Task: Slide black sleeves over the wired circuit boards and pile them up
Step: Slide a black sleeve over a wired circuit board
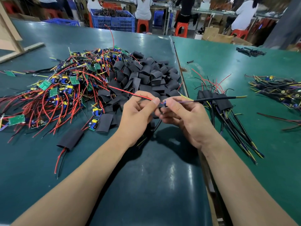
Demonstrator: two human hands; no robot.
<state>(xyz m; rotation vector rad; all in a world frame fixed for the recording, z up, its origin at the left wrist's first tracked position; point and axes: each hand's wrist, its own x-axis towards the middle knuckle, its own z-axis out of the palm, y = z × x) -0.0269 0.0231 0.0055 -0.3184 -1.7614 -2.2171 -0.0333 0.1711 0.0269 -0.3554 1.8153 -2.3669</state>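
Board (pixel 163 104) pinched between left hand (pixel 138 111) and right hand (pixel 187 115), wires running left-right; sleeves (pixel 146 75) just beyond

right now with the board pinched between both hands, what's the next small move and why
Probably push the black sleeve further along over the wired circuit board. Both the left hand and right hand pinch it, and its blue part is not yet covered.

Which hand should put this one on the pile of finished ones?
Probably the right hand. The pile of sleeved boards lies just to its right, and that hand already pinches the wired board. The left hand grips the red wire, nearer the loose sleeves.
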